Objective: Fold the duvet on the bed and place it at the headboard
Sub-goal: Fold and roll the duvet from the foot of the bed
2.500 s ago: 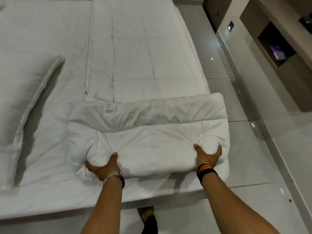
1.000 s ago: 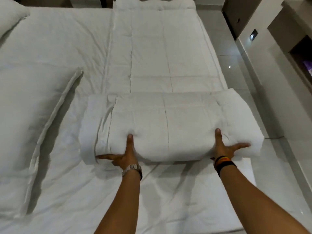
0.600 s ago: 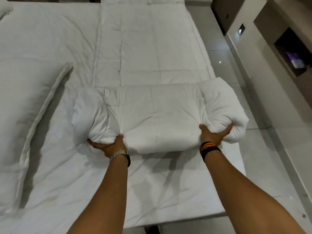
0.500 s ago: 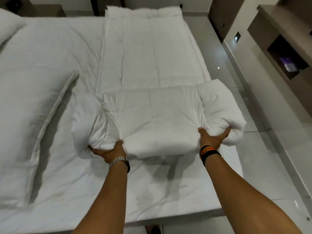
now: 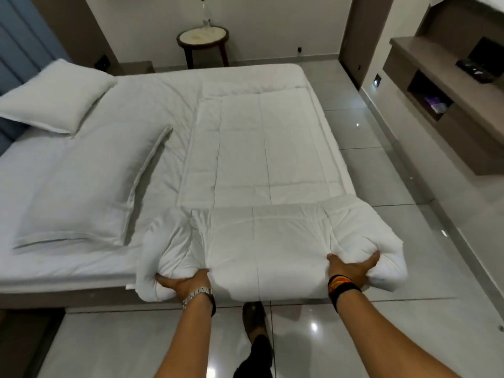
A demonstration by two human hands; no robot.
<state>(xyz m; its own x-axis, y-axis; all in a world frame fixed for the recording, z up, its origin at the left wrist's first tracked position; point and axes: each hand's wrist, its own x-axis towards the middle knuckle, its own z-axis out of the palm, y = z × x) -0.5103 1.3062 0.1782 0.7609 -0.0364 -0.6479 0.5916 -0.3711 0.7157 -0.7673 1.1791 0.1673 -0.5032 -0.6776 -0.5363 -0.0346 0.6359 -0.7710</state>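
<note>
While my fingers point(image 5: 169, 282) on the left hand point(image 5: 185, 283) curl under and pinch the near left end of the duvet point(image 5: 261, 241), the fingers point(image 5: 372, 261) of my right hand point(image 5: 351, 270) are spread, thumb apart from the rest, and clamp its near right end. Both hands grip one thick, rolled bundle of soft, puffy, quilted white fabric, creased where I squeeze it. That bundle sits at the near edge of the bed point(image 5: 81, 274), partly overhanging it, and the flat rest of the same duvet runs away from me along the bed's right side, stitched into rectangular panels. One metal watch point(image 5: 197, 293) rings my left wrist; stacked dark and orange bands point(image 5: 342, 285) ring the right. I count two white pillows: a long flat one point(image 5: 90, 184) left of the duvet and a plumper one point(image 5: 57, 94) near the blue padded headboard point(image 5: 19, 55). Beyond the bed stands one round side table point(image 5: 203, 39) with a pale top, carrying one clear bottle point(image 5: 206, 13). Glossy grey tiles make up the floor point(image 5: 381, 192), and one shoe point(image 5: 253, 317) shows below my arms.
</note>
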